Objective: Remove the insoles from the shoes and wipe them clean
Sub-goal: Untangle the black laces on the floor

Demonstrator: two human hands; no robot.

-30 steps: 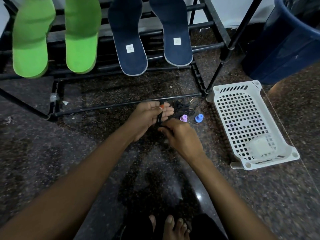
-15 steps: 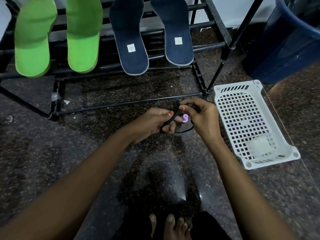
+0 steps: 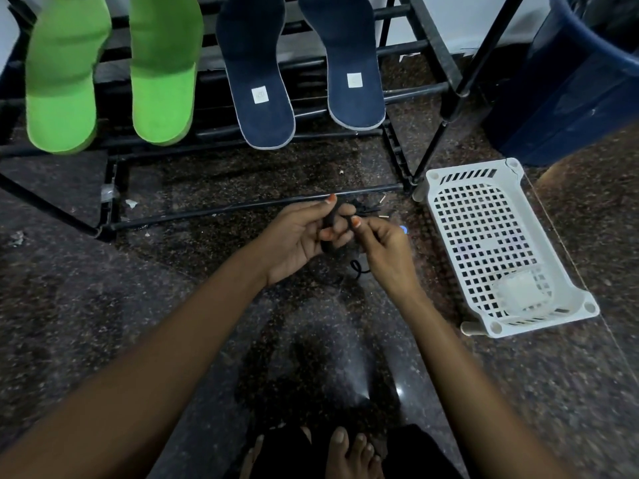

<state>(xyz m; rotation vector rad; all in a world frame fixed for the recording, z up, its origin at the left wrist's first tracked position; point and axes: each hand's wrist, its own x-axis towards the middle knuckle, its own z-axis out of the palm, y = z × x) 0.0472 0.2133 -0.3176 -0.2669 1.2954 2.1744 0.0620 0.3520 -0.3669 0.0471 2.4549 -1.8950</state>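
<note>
Basket (image 3: pixel 484 236) beside rack (image 3: pixel 207 213) with insoles (image 3: pixel 262 81)

What the dark strip (image 3: pixel 328 221) is cannot be told: the left hand (image 3: pixel 297 236) covers most of it. The right hand (image 3: pixel 387 250) hides its own grip and most of a blue piece (image 3: pixel 404 230). The green insoles (image 3: pixel 62 81), navy insoles (image 3: pixel 262 81) and blue bin (image 3: pixel 570 81) run off the far edge. A pale lump (image 3: pixel 522 292) in the basket (image 3: pixel 539 324) is blurred.

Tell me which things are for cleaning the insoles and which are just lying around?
For the job: green insoles, navy insoles, the black rack holding them.
Just lying about: white basket, blue bin, blue cap on the floor, black cord.
</note>
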